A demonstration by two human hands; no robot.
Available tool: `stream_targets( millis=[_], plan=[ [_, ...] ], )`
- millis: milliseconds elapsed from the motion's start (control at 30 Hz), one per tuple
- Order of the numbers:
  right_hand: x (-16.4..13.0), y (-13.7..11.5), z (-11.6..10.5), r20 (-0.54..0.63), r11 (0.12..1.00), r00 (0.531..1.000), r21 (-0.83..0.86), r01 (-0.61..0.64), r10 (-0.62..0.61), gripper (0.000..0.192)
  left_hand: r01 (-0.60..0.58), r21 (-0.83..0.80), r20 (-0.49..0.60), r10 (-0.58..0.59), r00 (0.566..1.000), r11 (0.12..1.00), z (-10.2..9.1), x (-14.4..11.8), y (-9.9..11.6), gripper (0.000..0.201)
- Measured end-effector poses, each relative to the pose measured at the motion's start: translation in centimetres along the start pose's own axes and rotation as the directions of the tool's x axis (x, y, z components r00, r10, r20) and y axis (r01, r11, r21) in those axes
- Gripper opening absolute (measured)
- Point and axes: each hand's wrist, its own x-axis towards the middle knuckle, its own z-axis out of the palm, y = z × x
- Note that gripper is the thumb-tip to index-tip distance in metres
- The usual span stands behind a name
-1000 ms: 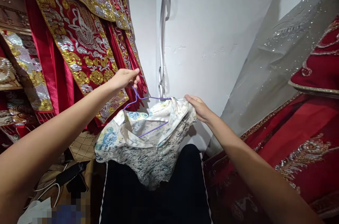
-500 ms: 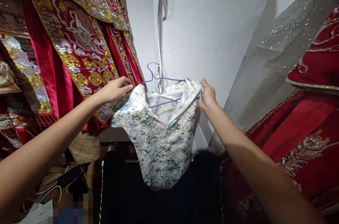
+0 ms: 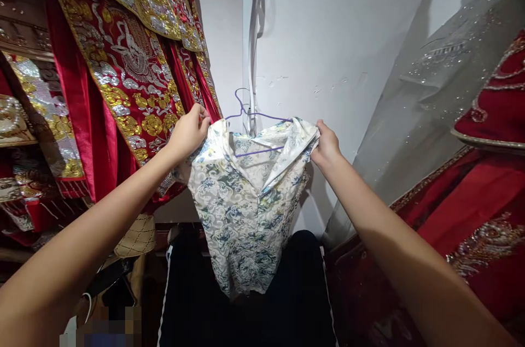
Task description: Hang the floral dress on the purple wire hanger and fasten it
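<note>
A short-sleeved blouse [image 3: 241, 216] with a white, blue and grey floral pattern and a V neck is spread out before me. Inside its shoulders sits a purple wire hanger [image 3: 268, 115], its hook pointing up and its lower bar showing through the neckline. My left hand [image 3: 192, 129] is closed at the blouse's left shoulder, fingers curled and partly hidden. At the opposite shoulder my right hand [image 3: 327, 145] grips the edge of the cloth between thumb and fingers. The blouse's lower end hangs over my dark trousers [image 3: 184, 292].
Red garments with gold and silver embroidery [image 3: 135, 63] hang at the left. A sheer sparkling fabric [image 3: 394, 117] and a red beaded garment [image 3: 488, 188] hang at the right. Behind the hanger is a white wall [image 3: 320, 24]. A quilted beige bag [image 3: 137, 237] lies low at the left.
My left hand has gone from loosely extended fingers beside the shoulder to closed on it. The blouse has shifted slightly, and its left sleeve is drawn up.
</note>
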Motion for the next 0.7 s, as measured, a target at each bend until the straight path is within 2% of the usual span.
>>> stream_targets(
  millis=[100, 200, 300, 367, 400, 500, 567, 633, 700],
  plan=[
    [-1.0, -0.6, -0.8, -0.095, 0.987, 0.985, 0.087, -0.137, 0.145, 0.038, -0.019, 0.019, -0.002, 0.019, 1.0, 1.0, 0.5, 0.7, 0.6, 0.02],
    [-4.4, -0.2, -3.7, -0.13, 0.986, 0.979, 0.066, -0.151, 0.158, 0.032, -0.068, 0.063, 0.097, 0.062, 0.993, 0.996, 1.6, -0.7, 0.9, 0.029],
    [-8.7, 0.8, -7.0, -0.098, 0.989, 0.992, -0.113, -0.094, 0.083, 0.035, -0.094, 0.084, 0.235, 0.072, 0.969, 0.992, 3.0, -3.3, -0.1, 0.031],
    [-10.8, 1.3, -7.9, -0.051, 0.951, 0.999, -0.31, -0.008, -0.008, 0.035, -0.094, 0.036, 0.292, 0.08, 0.953, 0.995, 4.1, -4.8, -1.3, 0.026],
    [-11.5, 1.4, -7.8, -0.029, 0.904, 0.996, -0.422, 0.065, -0.085, 0.034, -0.083, -0.003, 0.296, 0.081, 0.952, 0.997, 4.7, -5.2, -1.9, 0.024],
    [-12.3, 1.7, -5.4, 0.123, 0.645, 0.936, -0.694, 0.319, -0.331, 0.039, -0.029, -0.1, 0.257, 0.054, 0.965, 0.995, 6.6, -5.6, -3.1, 0.022],
    [-12.6, 2.4, -2.7, 0.27, 0.511, 0.895, -0.746, 0.427, -0.355, 0.057, -0.022, -0.117, 0.213, 0.047, 0.976, 0.993, 7.8, -5.4, -3.4, 0.023],
    [-13.0, 3.9, 0.0, 0.383, 0.513, 0.884, -0.72, 0.468, -0.268, 0.068, -0.04, -0.111, 0.16, 0.058, 0.985, 0.993, 8.9, -5.4, -3.7, 0.023],
    [-13.5, 5.9, 1.9, 0.422, 0.609, 0.887, -0.658, 0.443, -0.189, 0.068, -0.037, -0.067, 0.104, 0.044, 0.994, 0.997, 9.6, -5.7, -4.0, 0.025]
  ],
)
